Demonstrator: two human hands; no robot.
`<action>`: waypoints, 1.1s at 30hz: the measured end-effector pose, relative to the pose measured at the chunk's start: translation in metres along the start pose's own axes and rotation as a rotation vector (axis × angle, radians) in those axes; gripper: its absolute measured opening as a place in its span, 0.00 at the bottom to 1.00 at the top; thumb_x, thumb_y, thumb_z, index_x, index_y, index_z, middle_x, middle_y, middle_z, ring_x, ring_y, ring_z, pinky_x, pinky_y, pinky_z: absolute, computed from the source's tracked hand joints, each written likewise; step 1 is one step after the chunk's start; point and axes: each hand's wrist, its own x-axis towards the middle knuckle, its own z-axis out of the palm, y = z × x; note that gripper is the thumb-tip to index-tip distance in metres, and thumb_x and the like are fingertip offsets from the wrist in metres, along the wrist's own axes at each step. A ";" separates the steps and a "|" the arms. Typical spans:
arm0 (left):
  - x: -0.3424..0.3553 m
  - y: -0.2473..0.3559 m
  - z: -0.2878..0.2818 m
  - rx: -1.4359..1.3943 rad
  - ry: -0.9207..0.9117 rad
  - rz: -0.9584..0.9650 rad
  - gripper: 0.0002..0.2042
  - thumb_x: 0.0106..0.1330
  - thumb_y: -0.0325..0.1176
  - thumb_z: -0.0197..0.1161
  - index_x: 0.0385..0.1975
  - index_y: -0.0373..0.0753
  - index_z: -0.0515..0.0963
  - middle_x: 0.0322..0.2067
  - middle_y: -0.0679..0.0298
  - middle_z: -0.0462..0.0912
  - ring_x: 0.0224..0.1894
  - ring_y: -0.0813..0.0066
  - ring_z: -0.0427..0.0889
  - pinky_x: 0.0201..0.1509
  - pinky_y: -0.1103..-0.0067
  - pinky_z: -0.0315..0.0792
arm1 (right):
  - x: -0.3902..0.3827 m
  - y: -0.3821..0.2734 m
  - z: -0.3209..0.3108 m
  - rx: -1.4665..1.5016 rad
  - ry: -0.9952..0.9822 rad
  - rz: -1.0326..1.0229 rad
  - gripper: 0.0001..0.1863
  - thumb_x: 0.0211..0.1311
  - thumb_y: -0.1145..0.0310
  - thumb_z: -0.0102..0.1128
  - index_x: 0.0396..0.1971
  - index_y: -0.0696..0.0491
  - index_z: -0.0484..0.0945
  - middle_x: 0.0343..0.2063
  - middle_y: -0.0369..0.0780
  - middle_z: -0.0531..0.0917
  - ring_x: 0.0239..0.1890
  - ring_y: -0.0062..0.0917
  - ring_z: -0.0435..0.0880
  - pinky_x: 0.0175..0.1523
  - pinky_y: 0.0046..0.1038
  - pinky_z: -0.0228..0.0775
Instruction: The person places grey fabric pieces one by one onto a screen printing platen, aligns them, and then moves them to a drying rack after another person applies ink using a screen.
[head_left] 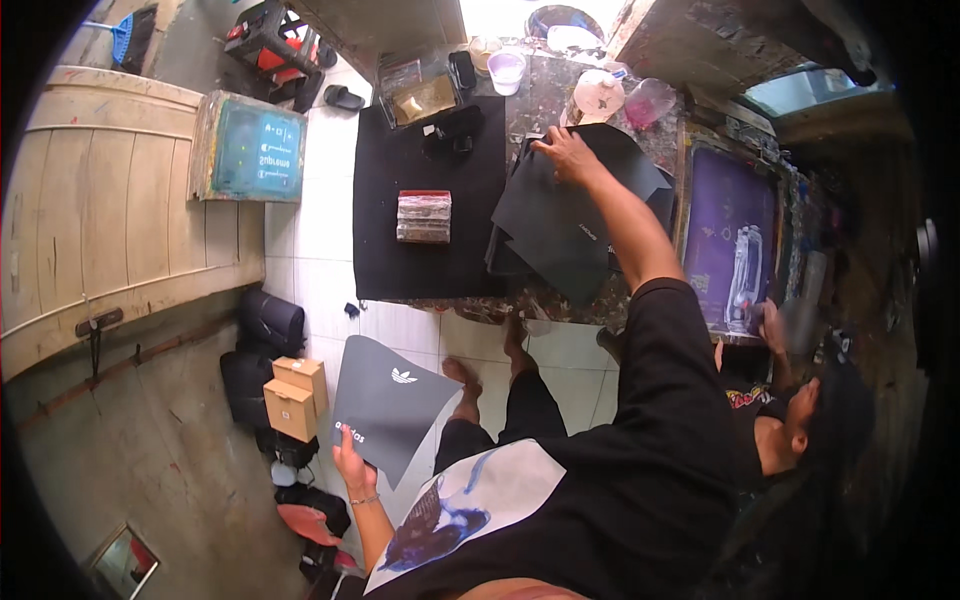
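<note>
My left hand (352, 462) grips the lower edge of a dark grey cut sheet (395, 400) with white printing, held low beside the table. My right hand (568, 155) reaches across the worktable, its bent fingers closed at the far left edge of a similar dark grey sheet (555, 215). That one lies on an uneven pile of such sheets, fanned out at different angles. Left of the pile, a black mat (385, 215) covers part of the table and carries a paint-smeared block (424, 216) with a red top edge.
A purple printing screen (725, 210) stands right of the pile, with a co-worker's hand (772, 325) at its near end. Cups, including a white one (507, 68), and a tray (420, 97) line the back. At left are a teal screen (260, 150) and cardboard boxes (295, 405).
</note>
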 end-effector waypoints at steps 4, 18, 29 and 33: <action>-0.007 -0.014 0.020 0.023 0.049 -0.026 0.10 0.70 0.33 0.52 0.42 0.32 0.72 0.37 0.62 0.79 0.36 0.72 0.80 0.39 0.74 0.76 | 0.019 0.017 0.008 0.000 0.014 -0.099 0.39 0.29 0.68 0.75 0.51 0.41 0.71 0.47 0.42 0.69 0.54 0.35 0.68 0.50 0.33 0.65; 0.012 0.013 0.033 0.072 -0.198 -0.039 0.08 0.69 0.29 0.53 0.41 0.32 0.73 0.38 0.60 0.79 0.37 0.73 0.80 0.42 0.77 0.75 | -0.022 0.010 -0.095 -0.204 -0.758 -0.384 0.22 0.33 0.66 0.68 0.37 0.54 0.83 0.37 0.41 0.84 0.42 0.34 0.82 0.46 0.36 0.75; 0.063 0.055 0.013 0.263 -0.641 0.035 0.14 0.70 0.39 0.53 0.35 0.33 0.75 0.32 0.62 0.81 0.33 0.76 0.81 0.37 0.81 0.76 | -0.311 -0.190 -0.152 1.138 -0.168 0.224 0.19 0.47 0.69 0.68 0.39 0.60 0.77 0.31 0.42 0.83 0.34 0.23 0.79 0.41 0.30 0.70; 0.055 0.074 0.022 0.481 -0.846 0.128 0.18 0.71 0.42 0.50 0.31 0.32 0.76 0.26 0.66 0.80 0.27 0.78 0.78 0.31 0.80 0.72 | -0.421 -0.324 -0.154 1.128 0.362 0.628 0.13 0.50 0.67 0.69 0.27 0.60 0.76 0.22 0.38 0.77 0.27 0.19 0.72 0.33 0.28 0.64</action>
